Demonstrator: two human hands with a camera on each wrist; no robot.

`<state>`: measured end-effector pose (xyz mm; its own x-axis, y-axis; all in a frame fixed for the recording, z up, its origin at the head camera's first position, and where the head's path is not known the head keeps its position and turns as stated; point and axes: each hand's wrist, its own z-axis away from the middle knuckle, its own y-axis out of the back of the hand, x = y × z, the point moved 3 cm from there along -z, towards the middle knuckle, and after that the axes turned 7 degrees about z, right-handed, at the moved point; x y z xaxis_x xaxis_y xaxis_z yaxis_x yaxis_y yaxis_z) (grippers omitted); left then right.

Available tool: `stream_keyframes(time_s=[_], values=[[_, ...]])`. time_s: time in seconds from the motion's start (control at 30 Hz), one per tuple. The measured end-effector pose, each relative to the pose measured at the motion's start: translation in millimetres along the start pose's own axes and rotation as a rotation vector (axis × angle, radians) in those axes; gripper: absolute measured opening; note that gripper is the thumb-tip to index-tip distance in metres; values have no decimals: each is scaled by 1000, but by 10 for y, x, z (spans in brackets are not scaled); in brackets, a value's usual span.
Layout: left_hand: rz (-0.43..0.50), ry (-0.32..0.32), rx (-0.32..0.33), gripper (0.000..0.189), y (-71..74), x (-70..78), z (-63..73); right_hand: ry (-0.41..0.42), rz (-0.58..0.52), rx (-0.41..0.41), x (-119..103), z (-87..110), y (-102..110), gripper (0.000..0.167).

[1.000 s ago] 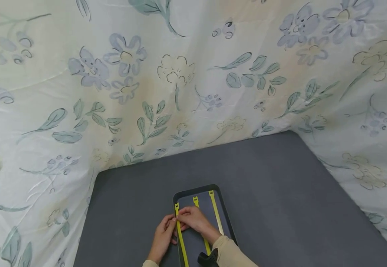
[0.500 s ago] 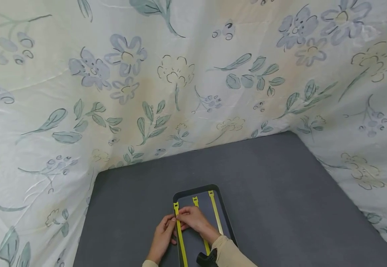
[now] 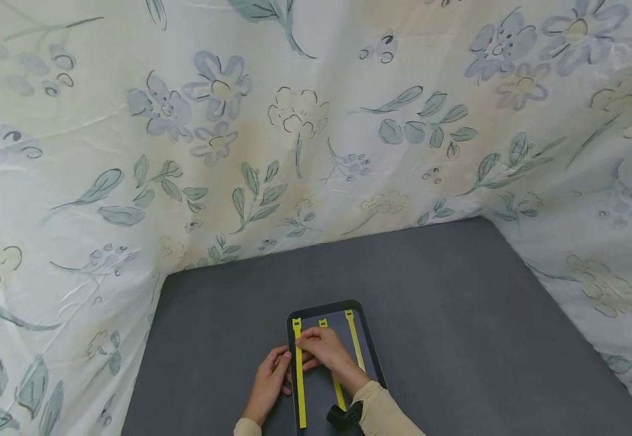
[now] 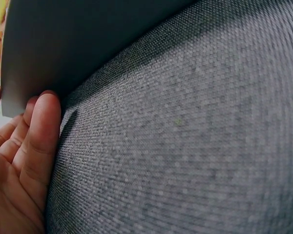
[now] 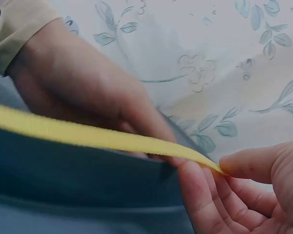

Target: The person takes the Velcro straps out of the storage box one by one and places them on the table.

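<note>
A yellow hook-and-loop cable tie point(image 3: 301, 387) lies lengthwise over the left side of a dark rectangular tray point(image 3: 368, 333). My right hand point(image 3: 328, 352) pinches it a little below its slotted head. In the right wrist view the tie point(image 5: 88, 134) runs along above the tray's wall, its near part between thumb and fingers of the right hand point(image 5: 249, 200). The left hand point(image 3: 269, 378) holds the tray's left edge, and in the left wrist view a finger of the left hand point(image 4: 29, 156) bears on the outer wall. Two more yellow ties, one middle point(image 3: 339, 393) and one right point(image 3: 355, 337), lie in the tray.
The tray rests on a dark grey cloth-covered table point(image 3: 430, 315). A white floral curtain point(image 3: 294, 151) rises behind and beside the table. A black curved device point(image 3: 343, 416) is worn at the right wrist, over the tray's near part.
The right hand has moved the pinched tie away from the left rim, to the right and farther forward; its near end has come into view. The left hand stays at the tray's edge.
</note>
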<state>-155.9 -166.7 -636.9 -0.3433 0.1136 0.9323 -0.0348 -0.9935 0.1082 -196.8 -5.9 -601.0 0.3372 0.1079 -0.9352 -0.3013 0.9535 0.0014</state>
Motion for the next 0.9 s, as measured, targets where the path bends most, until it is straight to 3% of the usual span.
stream_keyframes(time_s=[0.6, 0.9], values=[[-5, -7, -5, 49, -11, 27, 8, 81, 22, -52, -381, 102, 327, 31], [-10, -31, -10, 50, 2, 6, -2, 97, 82, -9, -588, 89, 589, 31]])
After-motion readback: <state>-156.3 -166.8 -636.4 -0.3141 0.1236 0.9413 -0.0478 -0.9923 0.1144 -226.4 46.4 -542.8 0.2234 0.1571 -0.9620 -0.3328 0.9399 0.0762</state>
